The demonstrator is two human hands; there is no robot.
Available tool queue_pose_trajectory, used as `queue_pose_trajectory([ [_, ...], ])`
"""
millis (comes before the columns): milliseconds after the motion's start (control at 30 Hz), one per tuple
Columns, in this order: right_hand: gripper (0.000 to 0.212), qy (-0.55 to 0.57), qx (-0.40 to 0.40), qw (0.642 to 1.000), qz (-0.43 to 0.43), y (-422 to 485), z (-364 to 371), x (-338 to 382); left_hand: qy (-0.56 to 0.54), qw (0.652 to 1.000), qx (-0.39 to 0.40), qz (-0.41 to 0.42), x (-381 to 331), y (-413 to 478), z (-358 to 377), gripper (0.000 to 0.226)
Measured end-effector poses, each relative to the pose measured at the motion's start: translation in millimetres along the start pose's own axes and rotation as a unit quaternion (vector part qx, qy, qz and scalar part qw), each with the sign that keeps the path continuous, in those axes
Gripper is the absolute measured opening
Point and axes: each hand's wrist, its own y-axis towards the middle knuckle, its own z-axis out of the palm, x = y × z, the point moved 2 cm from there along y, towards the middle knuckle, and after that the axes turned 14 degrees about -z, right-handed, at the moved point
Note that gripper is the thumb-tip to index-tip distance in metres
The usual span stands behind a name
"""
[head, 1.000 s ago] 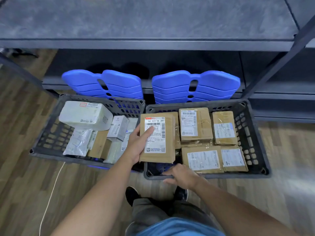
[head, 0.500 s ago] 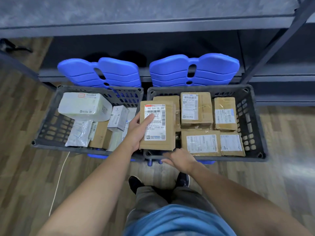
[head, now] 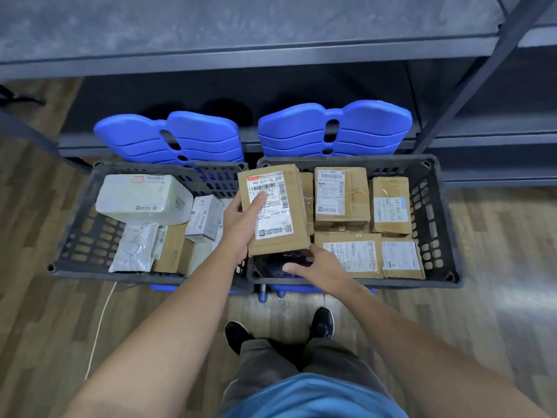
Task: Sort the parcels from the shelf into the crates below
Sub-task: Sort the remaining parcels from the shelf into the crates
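Note:
My left hand (head: 241,224) grips a brown cardboard parcel (head: 294,206) with a white label, thumb on the label, holding it over the left part of the right crate (head: 434,212). My right hand (head: 319,268) reaches into that crate's front left corner below the parcel, fingers spread and relaxed, holding nothing. Several brown parcels (head: 342,197) lie in the right crate. The left crate (head: 75,236) holds a white box (head: 141,197), a small white carton (head: 203,218), a plastic pouch (head: 134,248) and a brown box (head: 171,251).
Both dark crates stand on blue stools (head: 334,131) in front of a grey metal shelf (head: 241,34) with a slanted post (head: 470,73) at right. My shoes (head: 322,322) stand on the wooden floor, and a white cable (head: 99,327) runs at left.
My right hand moved from the crate's front rim forward into the crate under the parcel. The left hand keeps the parcel over the right crate, tilted slightly.

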Motion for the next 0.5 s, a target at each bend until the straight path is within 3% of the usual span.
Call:
queue_pose_trajectory([
  [100, 0.110, 0.263, -0.083, 0.961, -0.002, -11.7, 6.6, 6.6, 0.021, 0.999, 0.018, 0.019, -0.7, 4.5, 9.5, 0.041],
  [200, 0.129, 0.425, -0.156, 0.892, 0.014, -4.6, 21.0, 10.8, 0.031, 0.999, 0.010, 0.005, 6.0, 1.9, 17.2, 0.096],
  [233, 0.126, 0.451, -0.188, 0.872, 0.015, -0.4, 19.9, 10.3, 0.038, 0.999, 0.008, -0.006, 10.7, 2.6, 16.9, 0.104],
  [300, 0.106, 0.461, -0.229, 0.857, 0.013, 8.1, 6.5, 9.6, 0.068, 0.998, 0.013, -0.006, 17.9, 2.5, 15.2, 0.090],
  [433, 0.057, 0.395, -0.195, 0.898, -0.001, 14.3, -33.5, 15.6, 0.081, 0.995, -0.047, 0.020, 14.0, -2.4, -3.6, 0.070],
  [500, 0.041, 0.381, -0.173, 0.908, 0.014, 18.2, -41.2, 13.1, 0.143, 0.989, -0.040, 0.022, 13.6, -3.3, -14.7, 0.060],
])
